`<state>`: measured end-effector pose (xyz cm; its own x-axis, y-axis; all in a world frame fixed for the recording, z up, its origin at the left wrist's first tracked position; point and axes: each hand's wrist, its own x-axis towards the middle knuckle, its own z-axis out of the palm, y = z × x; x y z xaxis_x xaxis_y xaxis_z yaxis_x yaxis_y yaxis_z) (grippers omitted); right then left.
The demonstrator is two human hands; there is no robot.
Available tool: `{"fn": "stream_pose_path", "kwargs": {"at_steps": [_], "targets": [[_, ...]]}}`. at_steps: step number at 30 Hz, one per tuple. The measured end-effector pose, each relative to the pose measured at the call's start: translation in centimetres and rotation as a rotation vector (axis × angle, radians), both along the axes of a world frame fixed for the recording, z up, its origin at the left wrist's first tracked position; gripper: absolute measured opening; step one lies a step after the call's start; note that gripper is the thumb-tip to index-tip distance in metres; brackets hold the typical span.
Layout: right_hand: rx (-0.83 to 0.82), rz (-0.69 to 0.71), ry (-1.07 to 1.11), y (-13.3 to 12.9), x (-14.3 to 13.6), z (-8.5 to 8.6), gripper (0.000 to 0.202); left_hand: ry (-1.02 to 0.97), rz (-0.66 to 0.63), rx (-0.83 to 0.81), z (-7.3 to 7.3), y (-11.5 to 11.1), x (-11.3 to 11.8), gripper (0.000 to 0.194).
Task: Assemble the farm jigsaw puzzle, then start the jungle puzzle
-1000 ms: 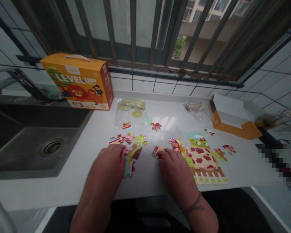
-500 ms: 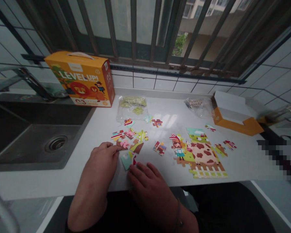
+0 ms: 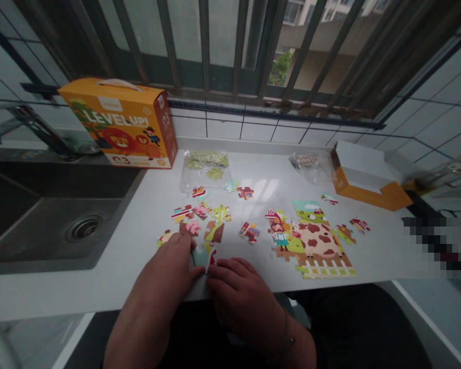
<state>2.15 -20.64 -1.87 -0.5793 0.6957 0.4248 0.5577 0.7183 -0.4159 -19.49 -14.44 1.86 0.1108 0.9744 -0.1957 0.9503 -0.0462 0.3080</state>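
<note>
"Where are the hands?"

"Both are low over the white countertop (image 3: pixel 380 261), near its front edge. The left hand (image 3: pixel 169 264) is spread, its thumb well away from its fingers, beside a pale blue-green cardboard puzzle piece (image 3: pixel 201 255)."

"And the right?"

"The right hand (image 3: pixel 240 292) has its fingers close together, tips by the red edge of that same cluster. I can't tell whether it grips anything."

"What's crowding them?"

"A pink pig piece (image 3: pixel 192 227) and a brown-and-green piece (image 3: pixel 215 232) lie just beyond, and a yellowish piece (image 3: pixel 164 237) is half hidden behind the left fingers. One red-and-purple piece (image 3: pixel 249 232) sits alone between that scatter and the joined cow picture (image 3: pixel 318 241), over on the right."

"Behind all that?"

"A clear bag of green pieces (image 3: pixel 208 166), with the orange LEVEL UP! carton (image 3: pixel 119 128) upright to its left, by the dark sink (image 3: pixel 49 220). Far right, another clear plastic bag (image 3: pixel 313 166) is next to an open orange-and-white box (image 3: pixel 369 177)."
</note>
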Motion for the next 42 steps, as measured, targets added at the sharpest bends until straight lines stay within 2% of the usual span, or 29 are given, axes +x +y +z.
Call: {"fn": "stream_pose_path", "kwargs": {"at_steps": [2, 5, 9, 12, 14, 18, 19, 22, 24, 27, 30, 35, 38, 42], "targets": [[-0.017, 0.031, 0.036, 0.0, 0.2, -0.2, 0.016, -0.042, -0.025, 0.010, 0.1, 0.0, -0.1, 0.046], [-0.072, 0.015, 0.106, 0.1, -0.1, 0.0, 0.015, -0.122, -0.045, -0.044, 0.7, 0.0, 0.2, 0.043], [-0.183, -0.177, 0.250, 0.7, -0.6, 1.2, 0.014, -0.254, -0.120, -0.098, 1.1, -0.2, 0.7, 0.040], [-0.254, -0.265, 0.303, 1.3, -0.2, 2.1, 0.032, -0.396, -0.234, -0.043, 1.0, 0.0, 1.2, 0.034], [-0.297, -0.298, 0.269, 1.8, 0.7, 2.7, 0.036, -0.463, -0.276, 0.002, 1.2, 0.2, 1.8, 0.034], [-0.408, -0.325, 0.242, 3.7, 4.5, 4.7, 0.024, -0.555, -0.248, 0.081, 2.1, 0.6, 4.1, 0.042], [-0.442, -0.324, 0.260, 4.7, 6.1, 5.3, 0.028, -0.562, -0.218, 0.130, 2.3, 0.7, 4.9, 0.042], [-0.401, -0.458, 0.258, 9.0, 11.5, 6.8, 0.030, -0.527, -0.202, 0.315, 2.0, 0.5, 8.0, 0.031], [-0.388, -0.534, 0.244, 12.6, 15.0, 7.1, 0.029, -0.509, -0.311, 0.393, 1.1, 0.3, 10.4, 0.026], [-0.435, -0.564, 0.229, 17.4, 18.4, 6.2, 0.023, -0.478, -0.477, 0.420, -0.8, 0.0, 13.9, 0.028], [-0.534, -0.519, 0.258, 19.9, 19.1, 4.2, 0.024, -0.423, -0.531, 0.395, -2.4, 0.0, 16.5, 0.027], [-0.495, -0.479, 0.239, 20.2, 18.8, 1.5, 0.029, -0.366, -0.524, 0.329, -3.5, 0.5, 17.9, 0.030], [-0.448, -0.497, 0.223, 20.1, 19.0, 1.1, 0.029, -0.361, -0.511, 0.340, -3.5, 0.8, 18.1, 0.024], [-0.491, -0.521, 0.290, 20.3, 19.2, 1.1, 0.028, -0.356, -0.506, 0.373, -3.4, 0.9, 18.4, 0.014]]}}
